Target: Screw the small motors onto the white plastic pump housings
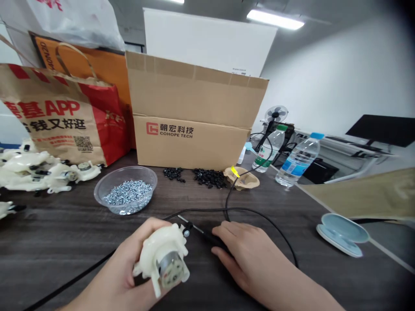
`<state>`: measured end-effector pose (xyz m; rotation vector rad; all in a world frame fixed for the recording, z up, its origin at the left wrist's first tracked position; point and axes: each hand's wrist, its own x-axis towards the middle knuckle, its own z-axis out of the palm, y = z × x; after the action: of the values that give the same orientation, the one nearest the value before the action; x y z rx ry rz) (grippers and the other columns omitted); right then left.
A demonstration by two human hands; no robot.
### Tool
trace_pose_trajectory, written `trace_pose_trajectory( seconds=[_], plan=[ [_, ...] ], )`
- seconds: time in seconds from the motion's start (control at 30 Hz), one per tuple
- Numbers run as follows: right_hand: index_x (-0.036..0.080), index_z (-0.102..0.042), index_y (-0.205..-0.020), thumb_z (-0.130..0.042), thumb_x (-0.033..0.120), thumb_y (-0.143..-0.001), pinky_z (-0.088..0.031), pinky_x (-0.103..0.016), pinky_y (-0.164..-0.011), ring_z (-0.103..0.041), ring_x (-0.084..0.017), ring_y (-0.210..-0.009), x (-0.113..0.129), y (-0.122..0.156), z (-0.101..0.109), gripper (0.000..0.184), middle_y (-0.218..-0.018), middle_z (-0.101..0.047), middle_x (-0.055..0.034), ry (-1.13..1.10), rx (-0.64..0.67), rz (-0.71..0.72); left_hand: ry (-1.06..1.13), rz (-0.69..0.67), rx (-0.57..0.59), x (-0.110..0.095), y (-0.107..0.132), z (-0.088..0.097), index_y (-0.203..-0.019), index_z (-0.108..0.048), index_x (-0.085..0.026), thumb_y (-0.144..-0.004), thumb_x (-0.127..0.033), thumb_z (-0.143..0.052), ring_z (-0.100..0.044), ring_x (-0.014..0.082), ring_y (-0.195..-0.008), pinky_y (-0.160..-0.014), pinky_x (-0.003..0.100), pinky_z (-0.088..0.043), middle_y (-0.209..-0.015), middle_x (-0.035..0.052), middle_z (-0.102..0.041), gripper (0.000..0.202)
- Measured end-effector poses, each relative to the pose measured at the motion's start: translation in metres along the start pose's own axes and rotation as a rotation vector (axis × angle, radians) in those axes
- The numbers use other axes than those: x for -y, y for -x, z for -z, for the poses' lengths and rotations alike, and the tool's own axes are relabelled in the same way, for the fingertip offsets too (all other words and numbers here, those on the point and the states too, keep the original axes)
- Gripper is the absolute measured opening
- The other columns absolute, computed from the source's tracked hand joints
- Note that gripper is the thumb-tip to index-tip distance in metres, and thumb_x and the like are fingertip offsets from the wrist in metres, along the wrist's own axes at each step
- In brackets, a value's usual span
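Note:
My left hand (129,268) is wrapped round a cream plastic motor housing (158,248). A round silver motor (171,268) faces me at its lower end. At the housing's upper right sits a small black piece (188,226), with a silver screw head (186,233) beside it. My right hand (246,255) grips the black handle of a screwdriver (212,238). Its thin metal shaft points up and left, passing behind or beside the black piece; whether they touch I cannot tell. Part of the handle is hidden under my fingers.
Behind my hands stands a clear bowl of screws (129,194). Small black parts (209,177) lie before a cardboard box (194,147). More cream housings (35,170) are heaped left. A black cable (259,211) loops across the table; water bottles (296,162) and an open blue case (343,231) stand right.

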<state>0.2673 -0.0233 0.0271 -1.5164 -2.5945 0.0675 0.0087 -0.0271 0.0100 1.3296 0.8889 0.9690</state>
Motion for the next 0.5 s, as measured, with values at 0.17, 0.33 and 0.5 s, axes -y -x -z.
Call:
trace_pose_trajectory(
  seconds=[0.17,0.33,0.5],
  plan=[
    [0.024,-0.051,-0.103,-0.046,0.019,-0.098,-0.046,-0.038,-0.057,-0.067,-0.026,-0.065,0.006,0.007,0.004,0.008,-0.076,-0.068,-0.0007,-0.054,-0.189,-0.073,-0.110,-0.107,-0.140,0.002,0.001,0.006,-0.096,-0.060,-0.026,-0.074,-0.031,-0.088,-0.068,0.0217,-0.082,-0.069,0.025,-0.050,-0.101,0.0065,-0.076,0.036],
    [0.030,-0.050,-0.127,-0.046,0.029,-0.102,-0.057,-0.029,-0.063,-0.074,-0.022,-0.087,0.006,0.016,0.009,0.025,-0.109,-0.075,-0.0036,-0.178,-0.536,-0.008,-0.058,-0.149,-0.144,0.003,-0.004,0.009,-0.112,-0.056,-0.030,-0.067,-0.014,-0.089,-0.067,0.0193,-0.084,-0.068,0.020,-0.050,-0.100,0.0011,-0.072,0.057],
    [0.032,-0.058,-0.115,-0.054,0.029,-0.098,-0.058,-0.023,-0.062,-0.075,-0.019,-0.082,0.014,0.022,0.006,0.018,-0.099,-0.077,0.0015,-0.166,-0.558,-0.077,0.053,0.032,-0.141,-0.004,-0.001,-0.001,-0.124,-0.058,-0.033,-0.057,-0.010,-0.086,-0.063,0.0164,-0.080,-0.072,0.023,-0.051,-0.102,-0.0016,-0.070,0.077]
  ],
)
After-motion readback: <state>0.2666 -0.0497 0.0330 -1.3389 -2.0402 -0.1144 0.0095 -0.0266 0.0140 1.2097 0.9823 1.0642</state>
